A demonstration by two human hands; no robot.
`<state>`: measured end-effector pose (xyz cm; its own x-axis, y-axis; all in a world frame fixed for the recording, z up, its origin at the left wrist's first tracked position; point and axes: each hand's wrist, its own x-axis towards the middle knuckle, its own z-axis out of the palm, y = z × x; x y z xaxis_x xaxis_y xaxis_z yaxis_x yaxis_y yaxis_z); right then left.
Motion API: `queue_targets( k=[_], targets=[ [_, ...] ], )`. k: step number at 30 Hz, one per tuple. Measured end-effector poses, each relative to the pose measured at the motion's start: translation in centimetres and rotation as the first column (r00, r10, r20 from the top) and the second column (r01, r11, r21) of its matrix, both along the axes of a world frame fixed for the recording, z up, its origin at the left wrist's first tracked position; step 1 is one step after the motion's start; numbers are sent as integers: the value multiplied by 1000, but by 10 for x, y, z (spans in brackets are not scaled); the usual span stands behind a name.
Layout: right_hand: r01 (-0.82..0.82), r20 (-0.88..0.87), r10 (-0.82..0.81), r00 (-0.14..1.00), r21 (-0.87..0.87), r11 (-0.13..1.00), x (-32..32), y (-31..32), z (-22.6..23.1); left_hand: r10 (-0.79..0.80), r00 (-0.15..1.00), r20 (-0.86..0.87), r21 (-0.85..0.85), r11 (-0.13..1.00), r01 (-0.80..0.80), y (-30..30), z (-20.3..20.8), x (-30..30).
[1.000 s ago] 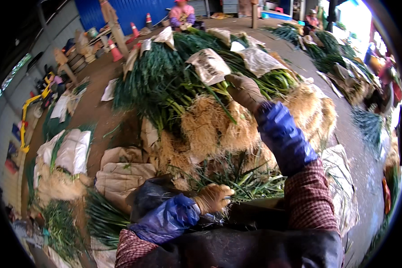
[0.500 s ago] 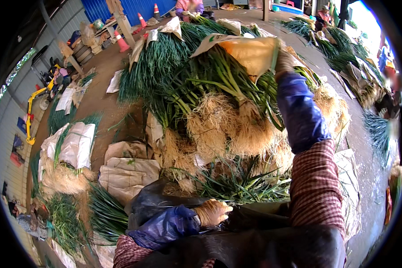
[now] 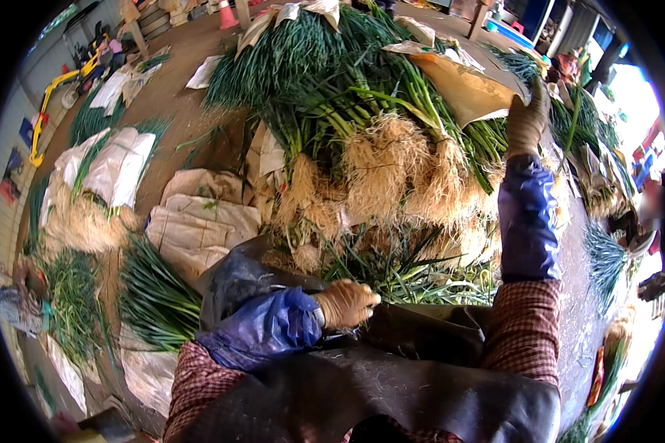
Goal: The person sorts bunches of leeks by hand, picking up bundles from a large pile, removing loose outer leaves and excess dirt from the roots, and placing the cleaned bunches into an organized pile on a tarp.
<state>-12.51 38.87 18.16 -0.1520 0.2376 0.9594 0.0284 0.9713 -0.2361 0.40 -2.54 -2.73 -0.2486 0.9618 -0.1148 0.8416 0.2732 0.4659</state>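
Note:
My right hand [image 3: 527, 125], in a tan glove, reaches far out at the right, closed on the right corner of a tan sack sheet [image 3: 469, 87]. The sheet is partly folded back over a heap of green onions [image 3: 347, 103]. Their pale, shaggy roots [image 3: 386, 170] face me. My left hand [image 3: 346, 303], gloved too, stays low in front of my body with its fingers curled. Whatever it may hold is hidden. Below it spreads a dark apron [image 3: 377, 384]. Loose green leaves [image 3: 421, 284] lie between the roots and my lap.
At the left, another onion bundle [image 3: 85, 221] is covered by a whitish sack, near folded tan sacks [image 3: 203, 225]. More green onions [image 3: 155, 295] lie close to my left elbow. Further heaps [image 3: 580, 133] line the right side, where other people are. An orange cone [image 3: 227, 15] stands far back.
My right hand has moved right with the sheet's corner, drawing the sheet off more of the onions. My left hand keeps its curled pose. The view has tilted down.

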Motion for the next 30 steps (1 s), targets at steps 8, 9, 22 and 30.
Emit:
queue_targets(
  k=[8,9,22,30],
  targets=[
    [-687,536,582,611,-6,727,101,-214,-74,688,440,578,348,280,-895,-19,37,-146],
    [-705,627,526,575,55,707,114,-226,-85,708,275,651,249,143,-958,-23,40,-163],
    [-673,785,543,298,-230,703,148,-225,-138,751,57,657,-146,201,-969,-17,-16,-264],
    [6,-98,995,-16,-995,-97,122,-237,-178,-404,-323,856,-114,462,-880,-44,35,-73]
  ],
)
